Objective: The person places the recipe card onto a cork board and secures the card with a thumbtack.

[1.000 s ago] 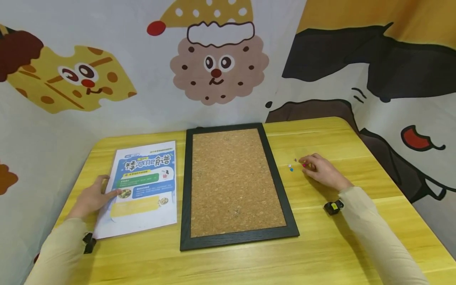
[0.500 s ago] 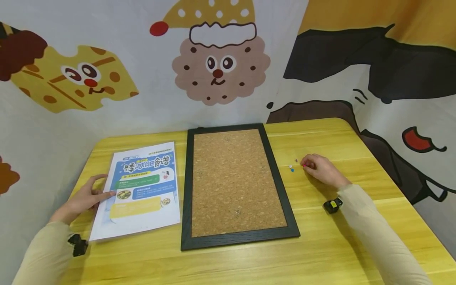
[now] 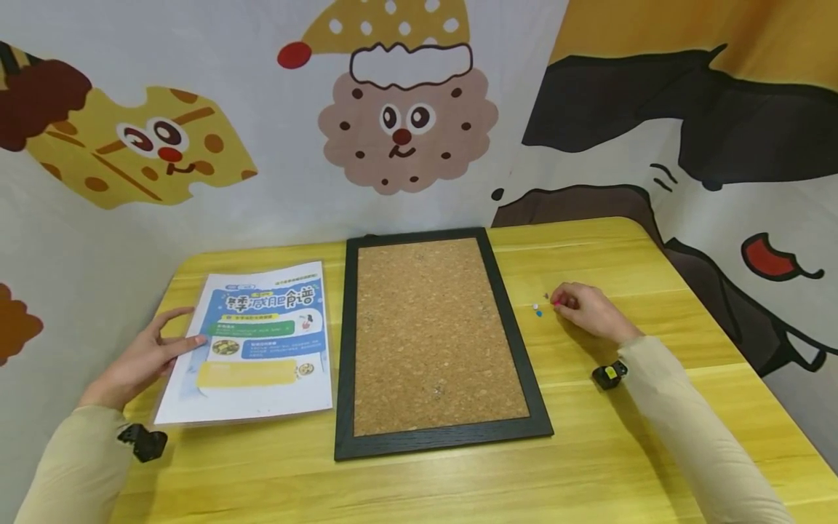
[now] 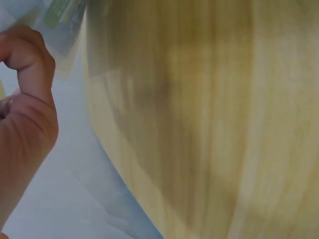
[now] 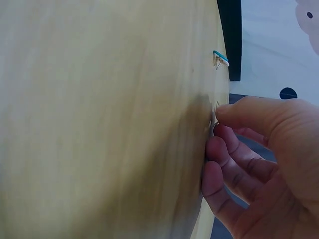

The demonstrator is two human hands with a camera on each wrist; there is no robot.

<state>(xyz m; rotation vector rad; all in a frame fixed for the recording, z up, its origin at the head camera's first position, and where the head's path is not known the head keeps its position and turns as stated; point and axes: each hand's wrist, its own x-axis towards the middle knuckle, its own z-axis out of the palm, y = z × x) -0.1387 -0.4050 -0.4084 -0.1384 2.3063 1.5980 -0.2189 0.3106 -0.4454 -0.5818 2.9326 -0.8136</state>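
Note:
A laminated sheet printed in blue, green and yellow (image 3: pixel 262 407) lies at the table's left. My left hand (image 3: pixel 140 360) grips its left edge, thumb on top and the other fingers at or beneath the edge. In the left wrist view the curled fingers of that hand (image 4: pixel 30 74) show beside the clear plastic edge. At the right, my right hand (image 3: pixel 592 311) pinches a pink thumbtack (image 3: pixel 556 302) low over the table. Blue (image 3: pixel 540 314) and white (image 3: pixel 535 306) thumbtacks lie just left of it, with a small dark one (image 3: pixel 546 295) near the fingertips.
A cork board (image 3: pixel 439 342) in a black frame (image 3: pixel 445 440) lies flat mid-table, between the sheet and the tacks. Behind the yellow wooden table (image 3: pixel 687 429) hangs a cloth (image 3: pixel 262 211) printed with cartoon food.
My left hand has shifted left along the sheet's edge, and the sheet's near left corner has moved left and away. My right hand has drawn its fingers together on the pink thumbtack.

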